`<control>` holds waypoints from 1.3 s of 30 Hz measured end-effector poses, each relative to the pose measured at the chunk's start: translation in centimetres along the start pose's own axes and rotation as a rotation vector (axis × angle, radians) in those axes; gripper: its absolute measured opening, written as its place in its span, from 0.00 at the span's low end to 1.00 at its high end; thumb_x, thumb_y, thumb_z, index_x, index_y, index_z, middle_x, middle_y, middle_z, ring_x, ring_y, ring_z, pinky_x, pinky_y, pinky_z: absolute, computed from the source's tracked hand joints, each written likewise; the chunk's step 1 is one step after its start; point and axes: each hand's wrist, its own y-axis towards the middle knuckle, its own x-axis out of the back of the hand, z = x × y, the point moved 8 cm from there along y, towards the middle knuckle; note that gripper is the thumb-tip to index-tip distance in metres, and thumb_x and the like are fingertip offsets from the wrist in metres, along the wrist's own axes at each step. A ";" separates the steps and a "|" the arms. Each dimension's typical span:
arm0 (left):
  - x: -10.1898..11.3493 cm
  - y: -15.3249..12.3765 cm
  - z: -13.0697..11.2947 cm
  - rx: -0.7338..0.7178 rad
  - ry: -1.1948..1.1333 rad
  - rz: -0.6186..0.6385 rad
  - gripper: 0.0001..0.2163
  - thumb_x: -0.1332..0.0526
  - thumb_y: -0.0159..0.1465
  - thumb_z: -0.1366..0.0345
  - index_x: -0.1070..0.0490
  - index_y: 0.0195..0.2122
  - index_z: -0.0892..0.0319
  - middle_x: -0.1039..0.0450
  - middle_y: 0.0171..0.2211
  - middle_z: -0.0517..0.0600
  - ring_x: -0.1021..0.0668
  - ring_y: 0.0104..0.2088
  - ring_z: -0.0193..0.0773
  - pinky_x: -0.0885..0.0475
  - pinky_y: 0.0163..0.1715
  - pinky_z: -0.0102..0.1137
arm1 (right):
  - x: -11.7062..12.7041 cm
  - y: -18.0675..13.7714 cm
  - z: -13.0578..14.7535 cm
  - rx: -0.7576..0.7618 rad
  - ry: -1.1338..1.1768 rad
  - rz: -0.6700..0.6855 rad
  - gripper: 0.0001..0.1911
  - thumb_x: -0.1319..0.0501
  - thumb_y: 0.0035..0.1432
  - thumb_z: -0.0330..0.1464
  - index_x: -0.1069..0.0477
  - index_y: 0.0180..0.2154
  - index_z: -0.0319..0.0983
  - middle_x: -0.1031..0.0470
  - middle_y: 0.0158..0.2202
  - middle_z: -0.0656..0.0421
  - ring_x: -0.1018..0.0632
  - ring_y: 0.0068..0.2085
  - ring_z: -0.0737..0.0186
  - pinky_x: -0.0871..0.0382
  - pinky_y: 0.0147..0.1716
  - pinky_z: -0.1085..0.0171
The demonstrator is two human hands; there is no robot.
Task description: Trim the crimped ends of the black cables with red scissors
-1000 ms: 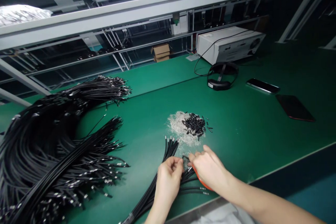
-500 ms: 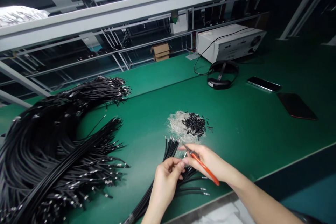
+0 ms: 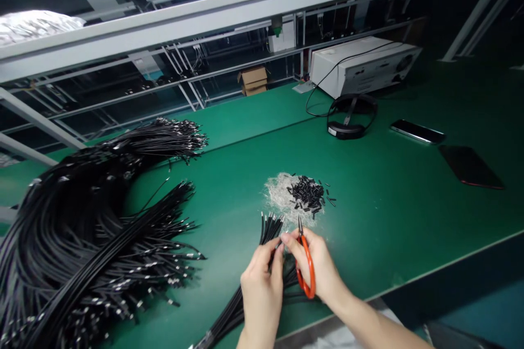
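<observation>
My left hand pinches the end of a black cable between thumb and fingertips, just above a tied bundle of black cables. My right hand has its thumb and finger at the same cable end, touching the left fingertips. A pair of orange-handled scissors is held in that right hand, with the pointed metal tips aimed away from me. Beyond the fingers lie a heap of short black tube pieces and a tangle of clear thin strips. The fingers partly hide the pinched cable end.
A large pile of black cables with metal tips covers the left of the green table. Toward the back right are a headset, a white equipment box, a phone and a dark flat device.
The scissors have swung from pointing up-left to nearly upright in my right hand. Both hands stay together at the cable end, and the view has shifted slightly.
</observation>
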 end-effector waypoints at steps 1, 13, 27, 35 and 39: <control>0.1 -0.2 -0.1 -0.024 0.046 -0.032 0.13 0.45 0.62 0.58 0.26 0.44 0.53 0.24 0.43 0.50 0.21 0.40 0.34 0.28 0.43 0.26 | 0.0 -0.1 0.3 0.033 -0.053 -0.029 0.13 0.45 0.62 0.40 0.34 0.31 0.38 0.32 0.23 0.62 0.32 0.24 0.66 0.40 0.27 0.68; -1.1 0.3 1.5 0.206 0.003 0.118 0.19 0.47 0.61 0.49 0.26 0.40 0.58 0.23 0.27 0.50 0.23 0.25 0.34 0.31 0.27 0.24 | 2.0 -0.2 4.5 0.614 -0.972 0.131 0.11 0.49 0.66 0.35 0.33 0.34 0.38 0.30 0.31 0.58 0.31 0.30 0.63 0.45 0.36 0.62; -2.6 0.8 1.7 0.298 -0.192 0.229 0.20 0.44 0.58 0.49 0.28 0.32 0.64 0.29 0.21 0.48 0.29 0.19 0.27 0.36 0.21 0.20 | -0.1 -1.0 2.3 0.458 -1.331 0.203 0.10 0.37 0.56 0.38 0.31 0.34 0.38 0.30 0.31 0.57 0.27 0.32 0.55 0.43 0.39 0.56; -2.5 0.7 1.7 0.300 -0.192 0.211 0.20 0.44 0.58 0.48 0.28 0.32 0.64 0.29 0.21 0.48 0.29 0.20 0.28 0.36 0.21 0.21 | -0.2 -0.8 2.6 0.464 -1.371 0.250 0.04 0.42 0.61 0.32 0.31 0.35 0.38 0.28 0.31 0.56 0.27 0.33 0.54 0.42 0.40 0.56; -2.8 0.7 2.0 0.285 -0.177 0.222 0.20 0.45 0.59 0.48 0.28 0.32 0.63 0.29 0.22 0.48 0.29 0.20 0.28 0.36 0.22 0.21 | -0.3 -0.6 2.2 0.427 -1.391 0.272 0.05 0.44 0.62 0.32 0.30 0.36 0.38 0.27 0.31 0.54 0.26 0.33 0.55 0.42 0.41 0.56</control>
